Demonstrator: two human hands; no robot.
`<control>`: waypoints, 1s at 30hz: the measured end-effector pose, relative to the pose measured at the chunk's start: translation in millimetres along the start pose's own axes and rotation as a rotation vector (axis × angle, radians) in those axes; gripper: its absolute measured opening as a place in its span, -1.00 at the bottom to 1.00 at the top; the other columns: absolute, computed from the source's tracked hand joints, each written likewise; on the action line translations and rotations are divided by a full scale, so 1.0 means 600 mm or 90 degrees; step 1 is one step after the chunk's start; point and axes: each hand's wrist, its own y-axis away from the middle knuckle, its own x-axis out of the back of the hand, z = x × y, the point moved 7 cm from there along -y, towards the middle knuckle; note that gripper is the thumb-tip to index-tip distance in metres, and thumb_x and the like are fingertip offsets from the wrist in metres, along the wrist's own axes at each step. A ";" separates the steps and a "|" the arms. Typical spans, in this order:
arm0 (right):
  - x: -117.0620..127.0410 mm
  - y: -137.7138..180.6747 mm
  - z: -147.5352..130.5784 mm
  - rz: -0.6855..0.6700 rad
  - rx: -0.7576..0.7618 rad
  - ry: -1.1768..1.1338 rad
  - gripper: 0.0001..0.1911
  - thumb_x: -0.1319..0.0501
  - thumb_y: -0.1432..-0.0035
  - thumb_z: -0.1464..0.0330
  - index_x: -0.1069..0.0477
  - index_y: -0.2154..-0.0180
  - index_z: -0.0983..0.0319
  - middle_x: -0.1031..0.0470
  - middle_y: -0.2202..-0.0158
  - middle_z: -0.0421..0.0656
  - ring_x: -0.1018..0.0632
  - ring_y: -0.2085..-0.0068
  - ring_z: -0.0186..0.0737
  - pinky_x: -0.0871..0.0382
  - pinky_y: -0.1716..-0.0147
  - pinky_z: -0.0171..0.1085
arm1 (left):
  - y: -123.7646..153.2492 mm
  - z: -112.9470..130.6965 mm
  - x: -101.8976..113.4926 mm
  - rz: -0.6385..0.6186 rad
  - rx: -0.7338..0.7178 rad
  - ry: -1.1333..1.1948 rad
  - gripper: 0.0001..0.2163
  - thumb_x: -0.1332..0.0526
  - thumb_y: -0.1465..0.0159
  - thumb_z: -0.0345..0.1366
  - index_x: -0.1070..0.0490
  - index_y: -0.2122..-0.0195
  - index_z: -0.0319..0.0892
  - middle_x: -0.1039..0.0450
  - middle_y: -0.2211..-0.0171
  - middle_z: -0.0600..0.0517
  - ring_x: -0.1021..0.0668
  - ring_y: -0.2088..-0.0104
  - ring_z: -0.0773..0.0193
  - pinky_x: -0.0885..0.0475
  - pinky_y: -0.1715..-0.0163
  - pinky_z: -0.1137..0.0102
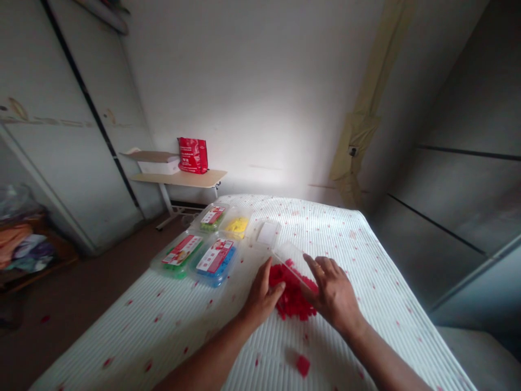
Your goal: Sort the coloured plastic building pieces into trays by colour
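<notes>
A pile of small red pieces [292, 301] lies on the white quilted cover. Over the pile, a clear plastic container [290, 251] is tilted on its side. My right hand [334, 290] grips its right part between thumb and fingers. At the pile's left edge is my left hand [264, 290], thumb and fingers apart, close to the red pieces and the container's left end. Whether it touches the container I cannot tell. One red piece [303, 365] sits apart, nearer to me. The exact shape of the pieces is too blurred to make out.
Beyond my left hand stand clear boxes of blue pieces [216, 262], green pieces [179, 259], light green pieces [211, 218] and yellow pieces [236, 226]. A clear lid or tray with a white label [267, 233] lies beside them. A side table [191, 179] holds a red bag [193, 156].
</notes>
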 end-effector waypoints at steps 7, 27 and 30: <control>0.027 0.000 0.137 0.103 -0.186 -0.105 -0.45 -0.11 -0.11 0.08 -0.30 -0.08 0.21 -0.41 0.08 0.04 -0.45 0.12 0.03 -0.37 0.18 -0.02 | 0.004 0.012 -0.004 -0.019 -0.080 -0.092 -0.49 -0.15 -0.19 -0.15 -0.17 -0.16 -0.13 -0.19 -0.16 -0.18 -0.23 -0.20 0.04 -0.13 -0.18 0.04; -0.048 0.094 0.336 -0.101 -0.377 -0.092 -0.39 -0.33 0.18 0.11 -0.42 0.05 0.20 -0.21 -0.14 0.10 -0.40 -0.05 0.12 -0.33 0.09 -0.04 | 0.144 0.096 0.000 -0.208 -0.312 -0.303 -0.27 -0.28 0.10 0.17 -0.16 -0.15 0.31 -0.05 -0.27 0.03 -0.12 -0.24 -0.17 0.18 -0.18 -0.13; -0.063 0.098 0.333 -0.112 -0.371 -0.022 -0.70 -0.25 0.02 0.24 -0.49 0.23 0.23 -0.34 0.01 0.06 -0.48 0.03 0.01 -0.35 0.17 -0.16 | 0.147 0.093 -0.021 -0.240 -0.368 -0.358 -0.25 -0.24 0.01 0.15 -0.05 -0.21 0.26 0.06 -0.31 -0.01 -0.10 -0.25 -0.17 0.17 -0.17 -0.15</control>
